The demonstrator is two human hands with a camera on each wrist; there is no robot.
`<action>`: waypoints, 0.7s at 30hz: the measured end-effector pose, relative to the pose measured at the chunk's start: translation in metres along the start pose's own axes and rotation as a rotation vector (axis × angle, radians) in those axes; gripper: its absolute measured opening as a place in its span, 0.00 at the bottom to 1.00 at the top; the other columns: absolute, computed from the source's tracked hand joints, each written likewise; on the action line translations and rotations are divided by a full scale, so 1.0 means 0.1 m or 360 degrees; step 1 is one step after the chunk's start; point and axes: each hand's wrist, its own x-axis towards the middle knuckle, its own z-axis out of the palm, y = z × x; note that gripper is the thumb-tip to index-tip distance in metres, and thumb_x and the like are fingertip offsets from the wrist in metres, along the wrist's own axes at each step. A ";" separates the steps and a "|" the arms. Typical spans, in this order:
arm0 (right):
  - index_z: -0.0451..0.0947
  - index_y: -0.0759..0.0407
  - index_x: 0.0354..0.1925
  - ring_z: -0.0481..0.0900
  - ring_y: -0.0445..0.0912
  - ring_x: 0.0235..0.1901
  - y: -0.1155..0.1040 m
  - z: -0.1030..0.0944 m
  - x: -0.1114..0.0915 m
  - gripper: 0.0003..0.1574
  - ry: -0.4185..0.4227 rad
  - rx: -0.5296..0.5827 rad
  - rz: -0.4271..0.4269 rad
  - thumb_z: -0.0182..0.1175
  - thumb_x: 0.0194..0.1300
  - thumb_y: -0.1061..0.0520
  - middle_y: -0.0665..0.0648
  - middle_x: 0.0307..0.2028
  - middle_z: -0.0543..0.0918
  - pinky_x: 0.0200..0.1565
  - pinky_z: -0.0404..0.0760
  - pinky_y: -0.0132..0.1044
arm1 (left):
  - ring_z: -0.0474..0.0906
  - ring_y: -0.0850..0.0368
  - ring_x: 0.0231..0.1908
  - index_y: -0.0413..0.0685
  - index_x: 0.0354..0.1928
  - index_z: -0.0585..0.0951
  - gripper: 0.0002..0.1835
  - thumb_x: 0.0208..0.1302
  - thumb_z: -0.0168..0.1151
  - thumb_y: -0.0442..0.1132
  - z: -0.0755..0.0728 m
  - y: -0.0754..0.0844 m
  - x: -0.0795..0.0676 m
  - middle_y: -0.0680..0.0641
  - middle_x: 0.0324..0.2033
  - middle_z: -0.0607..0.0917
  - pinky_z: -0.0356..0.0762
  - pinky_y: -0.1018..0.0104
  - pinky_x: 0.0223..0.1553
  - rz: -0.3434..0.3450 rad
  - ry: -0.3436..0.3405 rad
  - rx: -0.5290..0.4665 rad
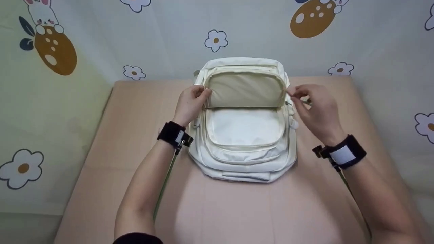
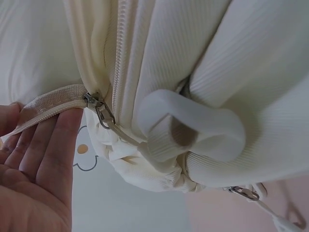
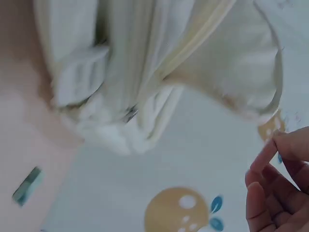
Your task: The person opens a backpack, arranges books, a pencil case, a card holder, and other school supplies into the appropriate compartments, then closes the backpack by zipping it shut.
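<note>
A cream backpack (image 1: 245, 156) lies on the table with its front pocket unzipped. The pocket flap (image 1: 245, 89) is folded up toward the top, showing its beige lining. At the flap's left edge, my left hand (image 1: 191, 103) pinches the zippered border between thumb and fingers. A metal zipper pull (image 2: 99, 108) sits close to those fingertips in the left wrist view. My right hand (image 1: 318, 108) is beside the flap's right edge. In the right wrist view, its loosely bent fingers (image 3: 258, 208) hold nothing and are a little apart from the flap.
The backpack rests on a pinkish table (image 1: 135, 162). A small dark green object (image 3: 27, 186) lies right of the backpack, mostly hidden by my right hand in the head view. A patterned curtain (image 1: 176, 40) hangs behind the table.
</note>
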 end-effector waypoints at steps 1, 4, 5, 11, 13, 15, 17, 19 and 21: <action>0.83 0.64 0.46 0.82 0.50 0.41 -0.09 0.05 0.02 0.11 -0.0049 0.0045 -0.0077 0.70 0.65 0.64 0.59 0.41 0.88 0.40 0.76 0.39 | 0.79 0.51 0.31 0.45 0.48 0.85 0.14 0.74 0.62 0.48 0.00 0.00 0.00 0.49 0.37 0.88 0.77 0.67 0.30 -0.0001 0.0000 0.0002; 0.84 0.61 0.44 0.82 0.50 0.40 -0.29 0.27 0.03 0.09 -0.0247 0.0149 -0.0201 0.71 0.65 0.64 0.57 0.39 0.88 0.43 0.77 0.41 | 0.80 0.52 0.32 0.45 0.48 0.85 0.14 0.74 0.62 0.48 0.00 0.00 0.00 0.49 0.37 0.88 0.77 0.67 0.30 0.0000 0.0000 -0.0003; 0.85 0.61 0.43 0.82 0.50 0.40 -0.34 0.35 0.03 0.08 -0.0322 0.0180 -0.0193 0.71 0.65 0.63 0.56 0.38 0.88 0.43 0.78 0.43 | 0.80 0.52 0.32 0.45 0.48 0.85 0.14 0.74 0.62 0.48 0.00 0.01 0.00 0.49 0.37 0.88 0.77 0.66 0.30 -0.0005 -0.0001 -0.0005; 0.85 0.56 0.41 0.82 0.49 0.43 -0.52 0.68 0.08 0.03 -0.0738 0.0183 -0.0052 0.66 0.70 0.58 0.52 0.39 0.87 0.49 0.79 0.47 | 0.81 0.52 0.34 0.45 0.48 0.85 0.14 0.74 0.62 0.48 0.02 -0.01 -0.02 0.48 0.38 0.88 0.80 0.65 0.33 -0.0017 -0.0007 -0.0022; 0.84 0.55 0.41 0.81 0.50 0.44 -0.55 0.72 0.10 0.03 -0.0797 0.0164 -0.0036 0.65 0.71 0.58 0.52 0.40 0.87 0.50 0.78 0.47 | 0.81 0.53 0.35 0.45 0.48 0.86 0.14 0.74 0.62 0.48 0.03 -0.01 -0.03 0.48 0.38 0.88 0.80 0.65 0.34 -0.0013 -0.0005 -0.0017; 0.84 0.56 0.41 0.81 0.50 0.45 -0.57 0.73 0.11 0.03 -0.0821 0.0163 -0.0041 0.65 0.71 0.58 0.52 0.40 0.87 0.50 0.78 0.47 | 0.81 0.53 0.35 0.45 0.48 0.86 0.14 0.74 0.62 0.48 0.03 0.00 -0.03 0.48 0.38 0.88 0.80 0.64 0.34 -0.0008 0.0000 -0.0007; 0.84 0.56 0.40 0.81 0.50 0.44 -0.59 0.75 0.12 0.03 -0.0825 0.0167 -0.0058 0.65 0.72 0.58 0.53 0.39 0.87 0.49 0.78 0.47 | 0.80 0.53 0.34 0.45 0.48 0.86 0.14 0.74 0.62 0.48 0.02 0.00 -0.02 0.48 0.38 0.88 0.79 0.64 0.34 -0.0008 0.0004 0.0001; 0.83 0.56 0.39 0.81 0.50 0.42 -0.60 0.75 0.12 0.04 -0.0821 0.0171 -0.0074 0.65 0.72 0.57 0.52 0.38 0.87 0.48 0.77 0.46 | 0.80 0.54 0.34 0.45 0.48 0.86 0.14 0.74 0.62 0.48 0.01 0.01 -0.02 0.49 0.38 0.88 0.78 0.65 0.33 0.0006 0.0010 0.0025; 0.83 0.55 0.38 0.80 0.50 0.41 -0.60 0.77 0.12 0.04 -0.0815 0.0164 -0.0077 0.65 0.72 0.57 0.51 0.37 0.87 0.47 0.77 0.45 | 0.80 0.55 0.33 0.45 0.48 0.86 0.14 0.74 0.62 0.48 0.01 0.01 -0.01 0.49 0.38 0.88 0.78 0.66 0.33 0.0019 0.0011 0.0035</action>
